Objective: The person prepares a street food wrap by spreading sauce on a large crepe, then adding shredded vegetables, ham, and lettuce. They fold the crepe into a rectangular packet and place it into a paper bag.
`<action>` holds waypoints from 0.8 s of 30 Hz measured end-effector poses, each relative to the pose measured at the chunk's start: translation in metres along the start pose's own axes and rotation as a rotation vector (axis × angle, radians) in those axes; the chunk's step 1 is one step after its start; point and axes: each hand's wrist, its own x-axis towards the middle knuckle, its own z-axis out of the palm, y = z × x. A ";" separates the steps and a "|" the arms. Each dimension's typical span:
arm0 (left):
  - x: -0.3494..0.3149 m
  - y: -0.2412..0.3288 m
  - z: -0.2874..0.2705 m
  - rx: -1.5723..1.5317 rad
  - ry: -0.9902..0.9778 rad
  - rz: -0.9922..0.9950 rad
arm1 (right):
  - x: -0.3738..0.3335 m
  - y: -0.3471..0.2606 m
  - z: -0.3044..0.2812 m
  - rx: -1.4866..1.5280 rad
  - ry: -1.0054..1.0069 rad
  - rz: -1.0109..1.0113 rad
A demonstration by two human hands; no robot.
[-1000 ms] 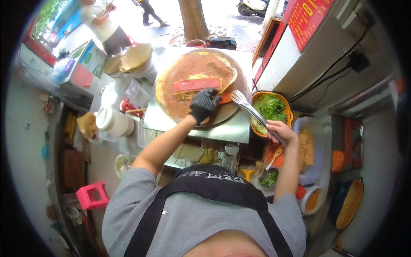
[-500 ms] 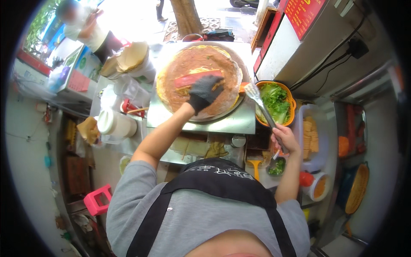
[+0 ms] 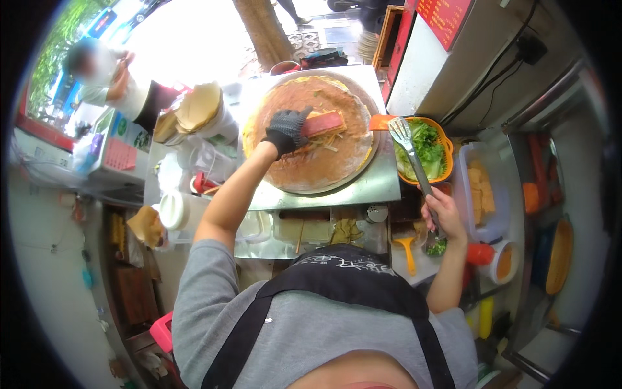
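Observation:
A big round crepe (image 3: 317, 172) lies on the round griddle (image 3: 374, 150), coated with brown sauce. Across its middle runs a long pink-red slice of ham (image 3: 326, 123) on a fried, crisp-looking base, with pale shreds along its lower edge. My left hand (image 3: 286, 131), in a dark grey glove, is closed around the left end of this filling; its fingertips are partly hidden. To the right of the griddle, my bare right hand (image 3: 443, 212) is wrapped round a pair of metal tongs (image 3: 414, 162). Their tips point up and away, over the lettuce basket's edge, with nothing visible between them.
An orange basket of lettuce (image 3: 424, 142) stands right of the griddle, beside a clear tub of tan pieces (image 3: 478, 194). An orange handle (image 3: 382, 122) juts out between griddle and basket. Paper bags (image 3: 199, 107) and a white lidded jar (image 3: 173, 211) stand left. Another person (image 3: 120, 91) stands beyond.
My left hand has shifted from the right part of the filling to its left end, uncovering the ham's right end. The right hand still holds the tongs. The whole view has shifted slightly.

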 end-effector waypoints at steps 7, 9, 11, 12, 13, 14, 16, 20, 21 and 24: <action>0.006 -0.010 -0.005 -0.310 -0.050 0.001 | 0.001 -0.006 0.020 -0.014 -0.041 0.057; 0.006 -0.017 -0.011 -0.495 -0.074 -0.001 | 0.004 -0.006 0.026 -0.005 -0.064 0.064; 0.004 -0.029 -0.011 -0.586 -0.047 -0.034 | 0.012 -0.008 0.033 0.012 -0.119 0.068; 0.003 -0.035 -0.013 -0.626 -0.046 -0.055 | 0.018 -0.010 0.038 0.021 -0.147 0.070; 0.002 -0.039 -0.017 -0.667 -0.047 -0.074 | 0.025 -0.012 0.043 0.014 -0.181 0.084; 0.002 -0.043 -0.021 -0.725 -0.042 -0.085 | 0.033 -0.014 0.048 0.009 -0.215 0.093; -0.003 -0.051 -0.035 -0.715 -0.013 -0.102 | 0.056 -0.018 0.060 -0.022 -0.300 0.102; -0.005 -0.061 -0.044 -0.761 0.042 -0.103 | 0.097 -0.023 0.080 -0.130 -0.379 0.086; -0.006 -0.063 -0.043 -0.780 0.044 -0.096 | 0.100 -0.026 0.083 -0.150 -0.371 0.096; -0.011 -0.064 -0.039 -0.811 0.067 -0.101 | 0.107 -0.030 0.089 -0.216 -0.344 0.125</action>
